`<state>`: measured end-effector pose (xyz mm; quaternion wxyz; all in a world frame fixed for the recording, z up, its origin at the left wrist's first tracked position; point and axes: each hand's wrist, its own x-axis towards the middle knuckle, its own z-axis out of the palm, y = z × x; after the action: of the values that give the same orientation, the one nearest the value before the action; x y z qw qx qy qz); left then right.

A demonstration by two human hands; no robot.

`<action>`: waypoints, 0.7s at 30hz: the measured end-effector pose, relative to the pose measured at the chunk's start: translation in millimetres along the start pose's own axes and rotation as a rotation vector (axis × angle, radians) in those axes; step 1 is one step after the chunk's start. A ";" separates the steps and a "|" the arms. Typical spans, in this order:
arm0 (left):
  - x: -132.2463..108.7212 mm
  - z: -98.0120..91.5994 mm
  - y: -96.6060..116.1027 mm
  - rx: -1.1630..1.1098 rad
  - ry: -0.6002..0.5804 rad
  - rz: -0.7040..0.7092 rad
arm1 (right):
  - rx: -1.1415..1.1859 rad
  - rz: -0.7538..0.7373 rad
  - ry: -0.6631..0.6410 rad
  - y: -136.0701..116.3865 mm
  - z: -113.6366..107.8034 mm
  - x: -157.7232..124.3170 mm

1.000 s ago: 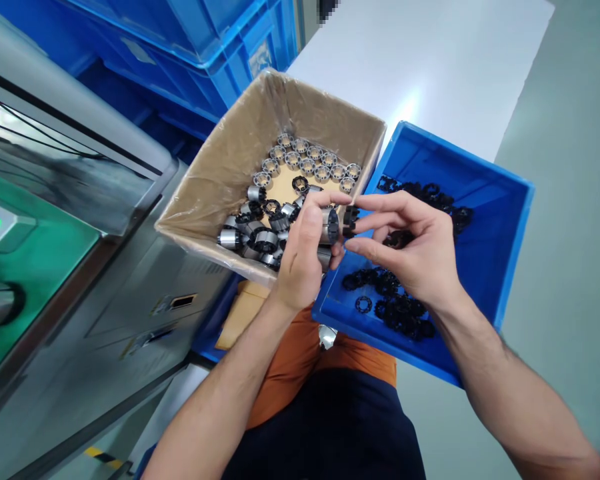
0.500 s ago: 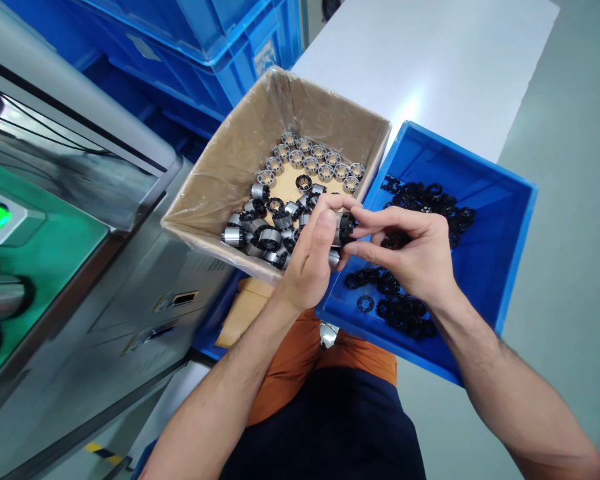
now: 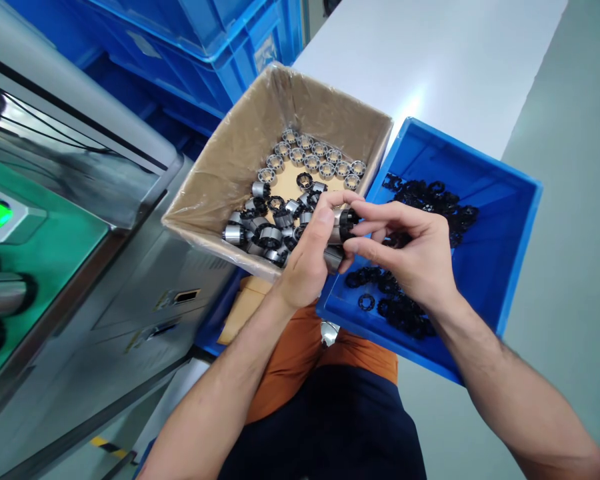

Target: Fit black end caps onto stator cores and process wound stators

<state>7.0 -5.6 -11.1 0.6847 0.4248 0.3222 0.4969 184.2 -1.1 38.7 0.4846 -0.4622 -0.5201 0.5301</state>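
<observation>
My left hand [image 3: 307,257] is closed around a silver motor stator core [image 3: 337,232], held over the box's near right corner. A second metal core [image 3: 333,258] shows below it, against the fingers of the same hand. At the right end of the upper core sits a black plastic end ring [image 3: 349,222]. My right hand [image 3: 415,250] pinches this ring with thumb and fingertips, which partly hide it. Beneath my hands, a plastic-lined cardboard box [image 3: 220,173] contains loose cores with black ends and rows of bare metal cores [image 3: 311,162].
A blue bin [image 3: 500,267] holding piles of black rings [image 3: 425,200] adjoins the box on the right. Stacked blue crates [image 3: 220,80] stand behind. To the left is a machine with a green panel [image 3: 55,227]. A white table [image 3: 430,53] extends at the back.
The lower core in my left hand shows more now. My right fingers stay at the black ring with only a slight shift. The view has moved very little.
</observation>
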 end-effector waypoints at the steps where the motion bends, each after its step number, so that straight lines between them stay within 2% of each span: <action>1: -0.9 -0.3 -0.2 0.009 -0.014 -0.001 | 0.023 0.011 -0.005 0.2 -0.9 0.4; 8: -0.5 2.8 3.9 0.046 -0.025 0.012 | 0.093 0.048 -0.017 -1.2 0.2 -0.2; 14: -1.8 -0.4 -0.3 0.016 -0.062 0.035 | 0.079 0.014 -0.030 -1.0 -0.9 0.4; 21: -5.4 -0.2 0.3 0.113 -0.050 0.084 | 0.129 0.153 -0.120 3.2 -3.7 1.5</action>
<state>5.2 -10.7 -10.8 0.6462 0.4879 0.3145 0.4954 187.6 0.8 35.4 0.4394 -0.4357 -0.4764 0.6247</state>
